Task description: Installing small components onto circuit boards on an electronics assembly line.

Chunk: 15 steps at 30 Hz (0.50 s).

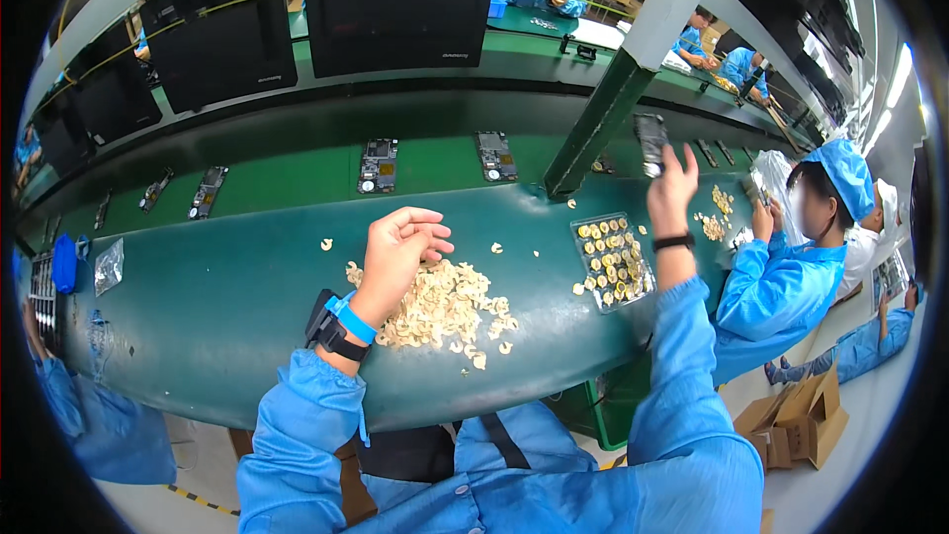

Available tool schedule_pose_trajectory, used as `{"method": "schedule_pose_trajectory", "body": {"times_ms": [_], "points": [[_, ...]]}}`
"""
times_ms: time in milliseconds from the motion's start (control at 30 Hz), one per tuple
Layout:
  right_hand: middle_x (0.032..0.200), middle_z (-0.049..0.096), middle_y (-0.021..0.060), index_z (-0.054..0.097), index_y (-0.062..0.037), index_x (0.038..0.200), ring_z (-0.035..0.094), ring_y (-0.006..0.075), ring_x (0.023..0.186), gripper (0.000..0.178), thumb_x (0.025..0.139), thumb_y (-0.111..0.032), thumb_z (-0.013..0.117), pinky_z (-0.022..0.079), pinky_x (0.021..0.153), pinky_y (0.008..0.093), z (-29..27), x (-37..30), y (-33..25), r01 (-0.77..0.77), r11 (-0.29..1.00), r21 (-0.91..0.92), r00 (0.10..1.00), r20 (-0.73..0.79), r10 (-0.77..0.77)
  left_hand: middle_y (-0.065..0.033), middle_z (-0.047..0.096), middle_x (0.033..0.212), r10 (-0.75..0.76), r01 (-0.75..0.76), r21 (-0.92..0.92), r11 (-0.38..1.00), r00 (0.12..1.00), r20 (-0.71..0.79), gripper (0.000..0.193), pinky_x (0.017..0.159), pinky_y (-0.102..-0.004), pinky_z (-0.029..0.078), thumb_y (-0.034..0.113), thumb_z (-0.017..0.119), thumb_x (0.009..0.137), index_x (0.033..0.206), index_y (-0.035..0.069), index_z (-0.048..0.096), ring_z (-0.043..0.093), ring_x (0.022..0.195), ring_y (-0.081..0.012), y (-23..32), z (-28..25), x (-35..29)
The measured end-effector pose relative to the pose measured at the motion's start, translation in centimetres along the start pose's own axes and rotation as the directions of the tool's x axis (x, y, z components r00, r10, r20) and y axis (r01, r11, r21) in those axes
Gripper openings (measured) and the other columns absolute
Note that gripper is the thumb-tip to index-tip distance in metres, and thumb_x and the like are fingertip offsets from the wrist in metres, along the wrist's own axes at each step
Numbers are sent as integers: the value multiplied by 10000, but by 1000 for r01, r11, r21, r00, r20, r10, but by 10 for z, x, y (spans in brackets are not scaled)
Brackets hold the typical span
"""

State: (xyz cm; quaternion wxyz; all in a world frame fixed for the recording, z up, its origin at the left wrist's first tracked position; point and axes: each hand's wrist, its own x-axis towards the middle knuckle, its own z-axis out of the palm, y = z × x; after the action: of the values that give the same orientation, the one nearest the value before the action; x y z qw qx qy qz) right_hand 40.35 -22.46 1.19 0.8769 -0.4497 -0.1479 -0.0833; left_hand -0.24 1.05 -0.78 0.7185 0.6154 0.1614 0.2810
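Left fingers [427, 231] curled, right arm [677, 356] outstretched

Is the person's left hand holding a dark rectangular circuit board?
No, the right hand holds the dark rectangular circuit board; the left hand is at the pile of small cream-coloured pieces.

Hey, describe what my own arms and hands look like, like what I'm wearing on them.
Both arms wear loose, light-blue sleeves, bunched up on the forearms. Your left hand is ungloved, with a bright-blue strap and a black band at its wrist. Your right hand, also ungloved, has one dark wristband.
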Motion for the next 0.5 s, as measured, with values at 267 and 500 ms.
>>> {"method": "schedule_pose_trajectory", "body": {"times_ms": [267, 500], "points": [[1293, 625, 133, 425, -31, 1498, 643, 214, 1144, 521, 1013, -26, 617, 551, 995, 377, -28, -178, -59, -566, 825, 9, 818, 133, 560, -185, 737, 1050, -45, 43, 11, 999, 969, 244, 214, 759, -307, 605, 51, 563, 1028, 1185, -68, 647, 756, 892, -244, 6, 19, -14], [1057, 584, 30, 488, -20, 1351, 614, 84, 961, 455, 943, 75, 664, 536, 793, 218, 77, -278, -44, -348, 935, -68, 861, 371, 347, -156, 730, 1133, -39, 53, -26, 998, 925, 377, 275, 849, -296, 609, 33, 625, 1015, 1263, -86, 619, 727, 1012, -194, 9, 53, -36]]}}
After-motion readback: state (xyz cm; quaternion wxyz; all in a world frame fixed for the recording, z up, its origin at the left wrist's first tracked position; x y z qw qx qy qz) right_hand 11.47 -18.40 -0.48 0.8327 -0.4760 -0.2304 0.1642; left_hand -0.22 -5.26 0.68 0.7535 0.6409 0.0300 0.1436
